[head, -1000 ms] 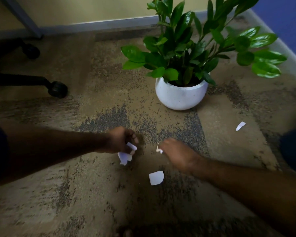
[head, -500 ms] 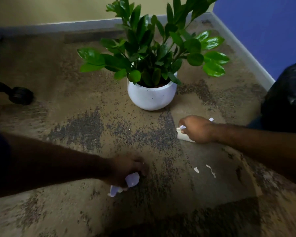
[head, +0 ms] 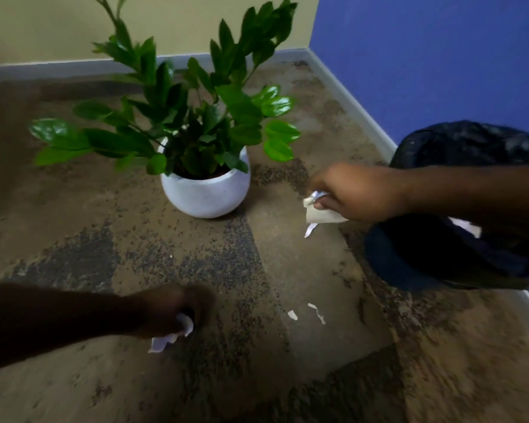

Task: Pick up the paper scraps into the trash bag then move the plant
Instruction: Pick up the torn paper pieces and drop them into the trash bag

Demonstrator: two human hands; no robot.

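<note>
Two small scraps [head: 306, 313] lay on the carpet [head: 74, 392]; each hand, left hand [head: 168, 312] and right hand [head: 351, 190], gripped crumpled paper beside one plant [head: 196, 129] and one trash bag [head: 458, 209].

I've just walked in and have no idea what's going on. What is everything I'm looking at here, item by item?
Plant: one, green glossy leaves, upright in its pot near the room's corner.
Pot: one, white, round, on the carpet.
Trash bag: one, black, open, on the floor by the blue wall, something white inside.
Loose scraps: two small white pieces, on the carpet between the hands.
Held scraps: white paper in each hand, one bunch at right, one at left.
Carpet: brown with dark speckled patches.
Walls: one yellowish, one blue, pale baseboard.
Left hand: grips scraps, low over the carpet.
Right hand: grips scraps, beside the bag.
</note>
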